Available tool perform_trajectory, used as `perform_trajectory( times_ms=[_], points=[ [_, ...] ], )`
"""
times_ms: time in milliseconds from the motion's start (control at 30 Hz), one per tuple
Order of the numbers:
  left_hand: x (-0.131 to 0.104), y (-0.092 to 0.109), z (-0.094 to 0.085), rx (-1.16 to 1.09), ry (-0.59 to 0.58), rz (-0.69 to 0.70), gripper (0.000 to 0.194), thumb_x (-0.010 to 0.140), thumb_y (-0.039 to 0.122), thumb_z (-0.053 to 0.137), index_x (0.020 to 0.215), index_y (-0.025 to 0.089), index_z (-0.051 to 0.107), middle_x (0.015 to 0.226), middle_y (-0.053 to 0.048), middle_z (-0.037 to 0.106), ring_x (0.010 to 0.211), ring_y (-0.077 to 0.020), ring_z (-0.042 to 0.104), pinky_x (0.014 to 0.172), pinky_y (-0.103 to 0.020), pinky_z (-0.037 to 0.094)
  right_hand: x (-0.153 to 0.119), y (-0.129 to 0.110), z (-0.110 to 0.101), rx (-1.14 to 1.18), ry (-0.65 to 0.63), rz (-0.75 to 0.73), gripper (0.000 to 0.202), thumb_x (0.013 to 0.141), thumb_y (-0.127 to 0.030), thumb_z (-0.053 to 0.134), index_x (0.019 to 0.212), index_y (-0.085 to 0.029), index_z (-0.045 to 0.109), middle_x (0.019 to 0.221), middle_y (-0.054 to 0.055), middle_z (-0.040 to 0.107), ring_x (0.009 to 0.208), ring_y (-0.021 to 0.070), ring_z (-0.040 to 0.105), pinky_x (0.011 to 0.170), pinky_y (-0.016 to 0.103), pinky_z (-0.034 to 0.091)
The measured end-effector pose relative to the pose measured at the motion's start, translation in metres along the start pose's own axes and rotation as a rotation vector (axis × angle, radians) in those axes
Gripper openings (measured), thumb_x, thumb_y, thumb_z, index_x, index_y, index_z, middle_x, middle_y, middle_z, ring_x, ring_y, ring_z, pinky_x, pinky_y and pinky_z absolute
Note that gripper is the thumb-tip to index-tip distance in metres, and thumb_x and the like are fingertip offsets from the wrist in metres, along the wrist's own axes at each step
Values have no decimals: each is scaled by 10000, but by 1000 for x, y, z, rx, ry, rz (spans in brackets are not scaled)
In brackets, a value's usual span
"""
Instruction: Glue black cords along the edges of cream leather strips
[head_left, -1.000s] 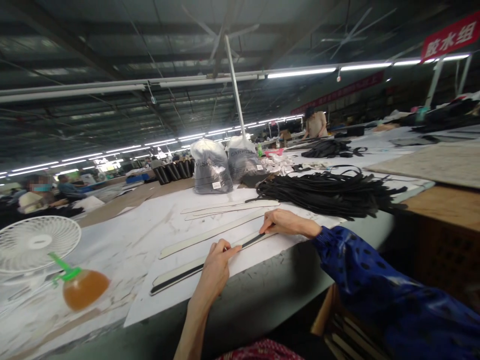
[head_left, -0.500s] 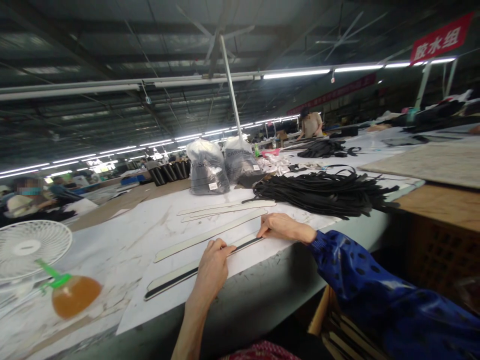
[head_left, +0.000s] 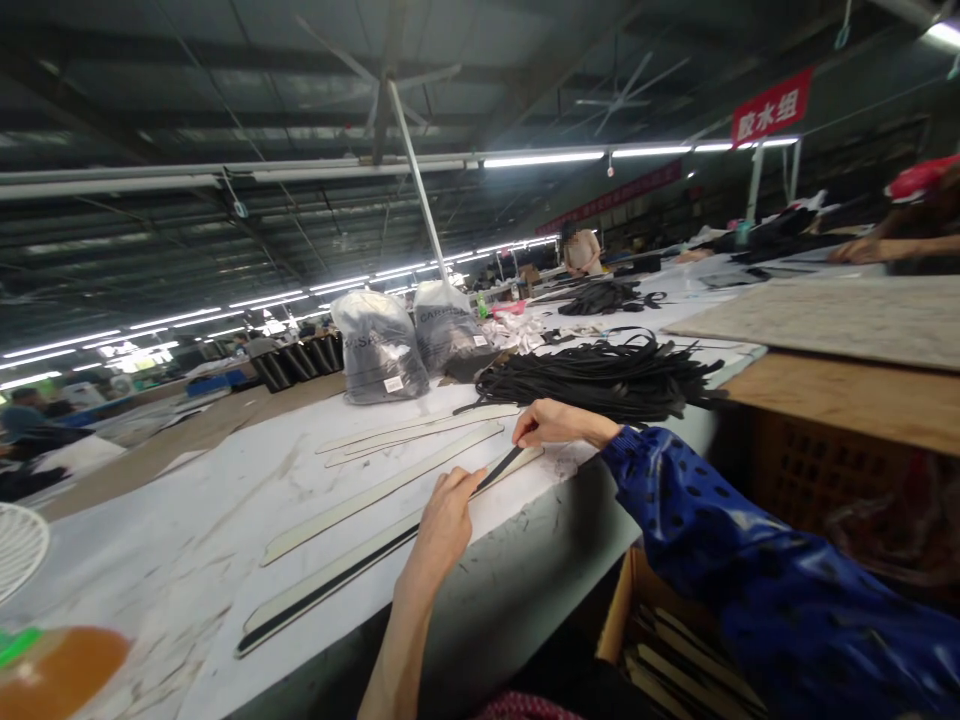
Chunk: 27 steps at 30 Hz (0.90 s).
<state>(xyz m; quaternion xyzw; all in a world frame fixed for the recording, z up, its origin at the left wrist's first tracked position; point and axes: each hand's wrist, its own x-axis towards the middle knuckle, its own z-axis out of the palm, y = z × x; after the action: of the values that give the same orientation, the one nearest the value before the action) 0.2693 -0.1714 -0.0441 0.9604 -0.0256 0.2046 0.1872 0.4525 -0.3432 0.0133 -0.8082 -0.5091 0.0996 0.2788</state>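
A narrow black strip [head_left: 330,590] lies along one edge of a long pale strip piece [head_left: 262,607] near the front of the table. My left hand [head_left: 448,515] is closed over the black strip, its thumb and fingertips pressing it against the pale piece. Between the pinched fingers of my right hand [head_left: 551,424] is the strip's far part, raised at a slant off the pale piece. Another pale strip piece [head_left: 375,495] lies just beyond, and more pale pieces [head_left: 420,430] lie behind it. A heap of black strips [head_left: 600,375] is beyond my right hand.
Two plastic-wrapped bags [head_left: 382,350] stand at the back. At left are a bottle of amber liquid [head_left: 71,665] and a white fan [head_left: 19,550]. A box of strips [head_left: 675,650] sits below the table edge. Co-workers are at other tables, one person's hand [head_left: 862,250] at far right.
My left hand has moved farther along the pale piece. My right hand has lifted the far part of the black strip. The view has turned right, and another person has appeared at right.
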Motion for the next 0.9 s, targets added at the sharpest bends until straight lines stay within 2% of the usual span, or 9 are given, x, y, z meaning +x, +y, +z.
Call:
perform_trajectory(
  times_ms=[100, 233, 400, 533, 633, 733, 900],
  points=[
    [2, 0, 3, 61, -8, 6, 580, 793, -18, 301, 1258, 204, 567, 978, -73, 571, 893, -200, 461, 851, -340, 431, -4, 8, -3, 93, -17, 136, 250, 717, -168, 566, 891, -118, 738, 660, 30, 671, 566, 114, 570, 520, 187, 434],
    [4, 2, 7, 135, -22, 2, 598, 796, -24, 301, 1259, 239, 572, 964, -67, 549, 863, -196, 438, 830, -324, 424, -5, 7, 0, 96, -5, 202, 256, 723, -177, 555, 898, -120, 732, 660, 40, 675, 563, 115, 586, 504, 179, 457],
    [5, 0, 10, 182, -25, 14, 600, 796, -24, 300, 1212, 276, 612, 951, -64, 524, 839, -200, 419, 793, -315, 413, -5, 7, -3, 40, 29, 248, 211, 684, -190, 624, 846, -98, 722, 675, 50, 677, 562, 110, 575, 458, 156, 409],
    [5, -4, 11, 180, -30, 19, 604, 781, -23, 321, 1188, 301, 627, 945, -57, 516, 832, -195, 418, 780, -308, 414, -7, 6, -3, -25, 17, 244, 192, 721, -158, 611, 862, -90, 722, 639, 26, 648, 568, 104, 561, 460, 157, 386],
    [6, -5, 11, 185, -37, 19, 605, 781, -17, 326, 1202, 305, 619, 958, -58, 520, 833, -197, 418, 786, -310, 416, -8, 4, -2, -91, -6, 234, 160, 797, -194, 621, 897, -95, 697, 675, 4, 629, 618, 111, 579, 515, 179, 430],
    [6, -7, 11, 174, -29, 20, 603, 785, -11, 330, 1201, 317, 619, 970, -60, 526, 833, -202, 421, 785, -312, 420, -8, 0, -2, -169, -44, 245, 225, 877, -324, 597, 934, -111, 647, 836, 6, 637, 724, 142, 611, 631, 265, 515],
    [6, -8, 12, 180, -37, 26, 621, 779, -22, 328, 1217, 317, 608, 976, -62, 524, 841, -206, 426, 801, -319, 423, -9, -10, -3, -277, -85, 286, 239, 894, -338, 580, 987, -123, 629, 980, 34, 636, 867, 179, 617, 755, 342, 527]
  ],
)
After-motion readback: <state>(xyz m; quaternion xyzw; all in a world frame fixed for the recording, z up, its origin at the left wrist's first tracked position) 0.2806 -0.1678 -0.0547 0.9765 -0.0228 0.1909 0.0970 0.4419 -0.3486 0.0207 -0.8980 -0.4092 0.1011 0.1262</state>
